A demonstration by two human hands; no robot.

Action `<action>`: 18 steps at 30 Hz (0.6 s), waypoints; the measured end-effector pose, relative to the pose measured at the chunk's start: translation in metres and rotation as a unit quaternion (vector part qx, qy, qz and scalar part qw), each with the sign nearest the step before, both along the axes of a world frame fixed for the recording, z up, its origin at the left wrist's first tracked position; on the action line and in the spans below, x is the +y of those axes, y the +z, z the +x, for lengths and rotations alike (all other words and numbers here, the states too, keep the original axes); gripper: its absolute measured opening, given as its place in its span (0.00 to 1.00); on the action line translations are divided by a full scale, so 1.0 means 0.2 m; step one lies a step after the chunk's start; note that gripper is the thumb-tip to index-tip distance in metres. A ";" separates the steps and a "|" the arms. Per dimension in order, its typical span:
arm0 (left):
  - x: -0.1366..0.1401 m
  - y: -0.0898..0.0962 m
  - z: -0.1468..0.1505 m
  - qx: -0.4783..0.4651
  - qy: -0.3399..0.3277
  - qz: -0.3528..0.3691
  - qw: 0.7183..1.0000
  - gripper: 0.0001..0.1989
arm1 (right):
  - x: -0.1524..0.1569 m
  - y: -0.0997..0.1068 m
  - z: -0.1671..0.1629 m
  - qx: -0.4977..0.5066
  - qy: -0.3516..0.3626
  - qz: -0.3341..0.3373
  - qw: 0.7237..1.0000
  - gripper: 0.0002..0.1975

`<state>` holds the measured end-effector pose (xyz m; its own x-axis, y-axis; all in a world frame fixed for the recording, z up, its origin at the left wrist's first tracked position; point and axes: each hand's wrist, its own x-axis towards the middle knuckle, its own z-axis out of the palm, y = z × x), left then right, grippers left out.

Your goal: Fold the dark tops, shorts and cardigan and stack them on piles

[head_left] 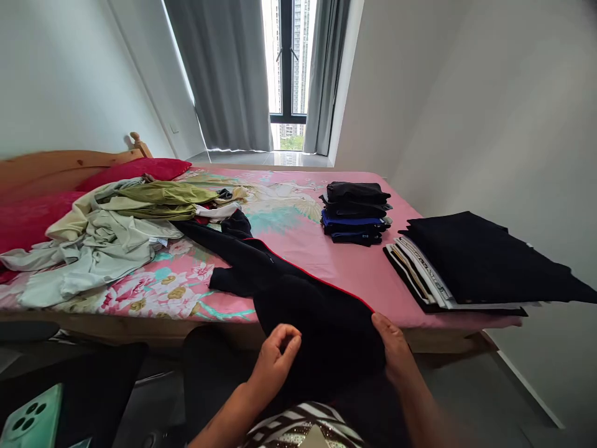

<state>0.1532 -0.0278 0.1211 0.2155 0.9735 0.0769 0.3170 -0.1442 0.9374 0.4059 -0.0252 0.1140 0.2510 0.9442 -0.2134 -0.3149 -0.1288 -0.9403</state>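
From my end, L to R: far L, a loose, rumpled heap of cream, grey-white and olive-green cloth (pixel 116 242) sits on the pink floral-print bed (pixel 172 283); beside it, a narrow black limb of the garment I'm handling reaches up to the heap's edge.

That's the long black cloth garment w/ thin bright-red trim (pixel 326 311). It lies diagonally over the bed's near edge, its wide part hanging toward the wearer's lap. My read: light to med. weight, soft, limp, prob. a bit stretchy; no stiffness to help me, so it'll droop & fold wherever it's unsupported. Not fragile, prob. not v. slippery.

L hand (pixel 278 351) is over the body of it, fingers curled, thumb tip close to index; can't tell if any cloth is pinched there, black on black hides it. R hand (pixel 394 345) is closed on the garment at the near end of the red trim, thumb on top, other fingers mostly hidden.

Best hold, IMO: the red-trimmed edge, as it's easy to see & gives a straight line to pull along; 2nd grip well apart on the same edge, else the middle sags. Watch the far limb, it could drag on the heap.

Further R: a neat stack of folded black and blue clothes (pixel 357 214), then at the bed corner a broad flat stack of black, white and beige cloth (pixel 485 261), top layer overhanging.
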 end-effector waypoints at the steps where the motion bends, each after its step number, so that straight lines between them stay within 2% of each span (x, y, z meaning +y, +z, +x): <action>1: 0.02 0.01 -0.01 -0.011 0.027 0.013 0.999 0.12 | -0.03 0.00 -0.01 0.001 0.044 0.007 0.999 0.22; 4: 0.06 0.04 -0.04 -0.039 0.087 0.021 0.995 0.12 | -0.11 0.02 -0.04 -0.040 0.137 0.038 0.989 0.21; 7: 0.08 0.04 -0.05 -0.053 0.106 0.006 0.993 0.13 | -0.18 0.05 -0.11 -0.129 0.229 0.070 0.962 0.20; 10: 0.11 0.00 -0.07 -0.014 0.126 -0.037 0.991 0.17 | -0.24 0.10 -0.23 -0.230 0.336 0.106 0.907 0.19; 13: 0.15 -0.06 -0.11 0.018 0.162 -0.122 0.979 0.21 | -0.28 0.12 -0.36 -0.309 0.408 0.155 0.845 0.17; 14: 0.17 -0.09 -0.12 -0.008 0.164 -0.157 0.974 0.20 | -0.29 0.12 -0.39 -0.329 0.422 0.174 0.826 0.16; 16: 0.19 -0.13 -0.16 -0.120 0.170 -0.230 0.951 0.14 | -0.30 0.10 -0.45 -0.361 0.442 0.201 0.796 0.16; 18: 0.21 -0.14 -0.19 -0.266 0.204 -0.303 0.892 0.09 | -0.29 0.08 -0.47 -0.382 0.442 0.204 0.785 0.15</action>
